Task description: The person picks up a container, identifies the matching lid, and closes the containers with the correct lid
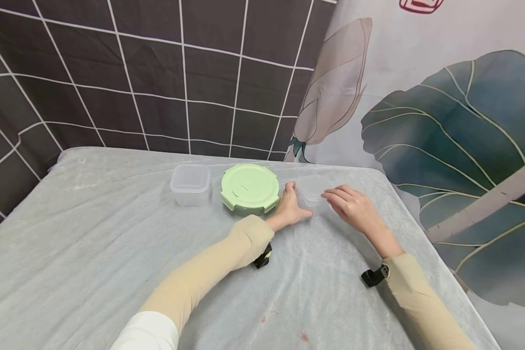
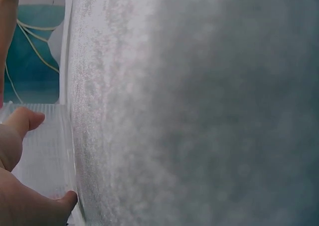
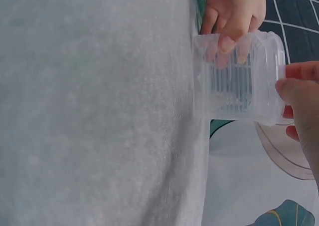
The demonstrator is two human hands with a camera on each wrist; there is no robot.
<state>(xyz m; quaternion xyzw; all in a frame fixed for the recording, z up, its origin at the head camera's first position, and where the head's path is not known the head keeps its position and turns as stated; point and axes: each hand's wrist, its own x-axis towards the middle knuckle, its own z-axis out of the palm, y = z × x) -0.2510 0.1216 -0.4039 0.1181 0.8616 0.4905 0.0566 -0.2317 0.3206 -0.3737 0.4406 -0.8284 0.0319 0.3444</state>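
Observation:
A clear plastic food container (image 3: 232,94) with ribbed sides stands on the cloth at the right of the row. My left hand (image 1: 290,210) grips it from the left, its thumb on the near side and the fingers spread around toward the back. At the top edge of the translucent lid (image 3: 268,99), my right hand (image 1: 352,205) pinches the rim between thumb and fingers from the right. The lid sits over the container's mouth. Just left of my left hand is a round box with a pale green clip lid (image 1: 250,186).
Farther left stands another translucent square container (image 1: 190,185) with its lid on. Grey cloth covers the table (image 1: 113,253), whose back edge meets a dark grid-patterned curtain (image 1: 157,73). A leaf-printed curtain (image 1: 455,146) hangs on the right.

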